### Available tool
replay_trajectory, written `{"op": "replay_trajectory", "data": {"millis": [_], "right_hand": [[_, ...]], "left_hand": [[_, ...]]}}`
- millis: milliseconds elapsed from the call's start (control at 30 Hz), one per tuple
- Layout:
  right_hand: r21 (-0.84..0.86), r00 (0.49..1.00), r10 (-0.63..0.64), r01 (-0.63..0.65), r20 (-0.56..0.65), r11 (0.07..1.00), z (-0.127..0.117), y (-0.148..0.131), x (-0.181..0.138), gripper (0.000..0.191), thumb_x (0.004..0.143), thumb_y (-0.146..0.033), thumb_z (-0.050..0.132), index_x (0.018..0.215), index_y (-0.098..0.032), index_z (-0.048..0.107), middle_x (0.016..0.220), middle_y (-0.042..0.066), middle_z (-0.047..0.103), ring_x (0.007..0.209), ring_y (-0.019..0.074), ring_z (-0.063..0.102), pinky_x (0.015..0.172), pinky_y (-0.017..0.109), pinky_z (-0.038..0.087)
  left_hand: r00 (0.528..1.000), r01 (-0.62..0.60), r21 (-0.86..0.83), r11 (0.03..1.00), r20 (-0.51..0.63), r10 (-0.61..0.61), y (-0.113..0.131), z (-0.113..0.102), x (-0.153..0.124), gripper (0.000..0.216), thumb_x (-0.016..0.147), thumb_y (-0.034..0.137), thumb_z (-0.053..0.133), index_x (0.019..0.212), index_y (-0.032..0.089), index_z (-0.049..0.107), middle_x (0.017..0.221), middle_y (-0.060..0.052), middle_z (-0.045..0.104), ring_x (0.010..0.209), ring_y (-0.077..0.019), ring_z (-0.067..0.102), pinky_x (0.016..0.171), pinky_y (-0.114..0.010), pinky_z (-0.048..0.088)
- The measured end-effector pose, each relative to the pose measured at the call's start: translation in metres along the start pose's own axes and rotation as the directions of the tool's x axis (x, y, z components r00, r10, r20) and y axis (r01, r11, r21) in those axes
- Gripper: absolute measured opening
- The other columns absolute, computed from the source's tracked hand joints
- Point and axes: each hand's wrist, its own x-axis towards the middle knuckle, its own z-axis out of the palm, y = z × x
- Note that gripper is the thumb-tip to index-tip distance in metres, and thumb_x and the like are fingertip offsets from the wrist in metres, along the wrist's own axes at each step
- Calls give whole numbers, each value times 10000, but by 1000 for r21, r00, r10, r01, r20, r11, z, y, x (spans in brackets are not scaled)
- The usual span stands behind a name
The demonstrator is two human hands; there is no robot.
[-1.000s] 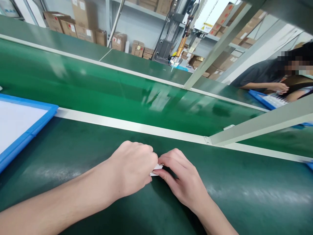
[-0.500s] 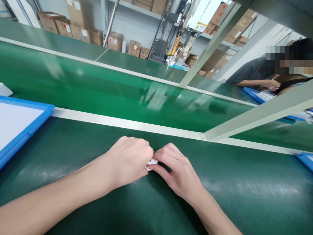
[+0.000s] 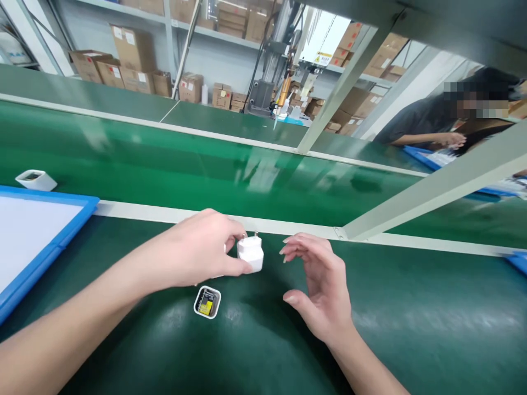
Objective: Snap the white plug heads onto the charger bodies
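Between the thumb and fingers of my left hand [image 3: 201, 247] is a white plug adapter [image 3: 250, 254], its metal pins pointing up and away from me. My right hand [image 3: 321, 280] is apart from it on the right, thumb and fingers spread, holding nothing. Below my left hand, a white open-topped charger housing [image 3: 207, 302] stands on the green work surface [image 3: 263, 340]. Inside it shows a circuit board with a yellow and black part.
A blue-rimmed tray [image 3: 78, 219] lies at the left. Beyond it, another white housing [image 3: 36, 180] sits on the green belt [image 3: 185, 175]. A pale slanted post [image 3: 432, 181] rises at the right. A co-worker [image 3: 444, 120] sits at the far right.
My hands have come apart. The right one has let go and opened, while the left holds the plug adapter up in plain sight. The open housing below is now visible; the view has tilted slightly.
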Motion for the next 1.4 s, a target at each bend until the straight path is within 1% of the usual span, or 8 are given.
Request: {"op": "replay_trajectory", "data": {"millis": [267,433,667,800,967,1200,1300,1400], "right_hand": [[-257,970,128,-73,206,964,11,6,-6,475,1010,-253,603,1444,-273,409,1249,96,497,1048,221,549,926,401,514],[-278,959,123,-49,256,959,12,8,-7,465,1022,-244,579,1448,-259,394,1286,100,485,1075,214,545,951,396,507],[-229,971,106,-56,213,972,11,4,-4,458,1014,-223,589,1442,-272,434,1210,86,525,1029,208,558,924,387,511],[-49,965,80,-70,251,996,18,-7,-7,545,1000,-280,640,1494,-317,413,1174,72,560,965,205,589,869,379,542],[103,982,122,-138,143,985,31,-19,-13,538,951,-260,719,1413,-388,475,1059,19,605,860,177,633,769,330,583],[282,962,252,-272,106,920,37,-24,-10,251,997,-124,593,1167,-309,592,1031,18,592,762,134,668,659,282,603],[397,941,327,-333,85,855,36,-22,-7,147,991,-160,628,1080,-275,603,1009,15,598,719,127,665,588,262,596],[431,911,410,-381,28,818,33,-19,-4,65,982,-216,663,1021,-230,613,1055,36,633,753,139,688,641,283,622]], "left_hand": [[840,484,242,841,-397,-370,-93,-10,28,417,881,561,521,1060,219,680,942,-76,732,813,-262,669,558,-284,326],[824,516,205,832,-384,-416,-128,-9,33,577,884,598,534,1270,174,599,997,-105,739,895,-299,681,629,-302,396],[855,298,-134,945,-404,-327,-51,-33,9,482,883,631,552,1108,229,694,865,-20,718,609,-169,606,560,-271,413],[956,-49,-465,884,-277,-93,0,1,4,401,886,602,589,932,220,702,846,0,701,672,-145,613,576,-237,445],[993,-92,-728,679,-119,7,22,44,2,412,974,556,474,809,194,583,785,4,629,638,-123,598,574,-237,475],[963,-87,-716,693,-239,-126,24,55,6,447,999,579,391,927,218,644,896,-14,634,767,-144,607,640,-250,488],[889,-140,-468,873,-448,-98,14,38,7,343,1003,452,429,965,215,675,918,-21,653,859,-166,611,743,-278,470],[956,-53,-68,996,-292,31,-11,12,3,345,914,513,559,994,206,696,858,-31,655,839,-205,610,714,-300,431]]}}
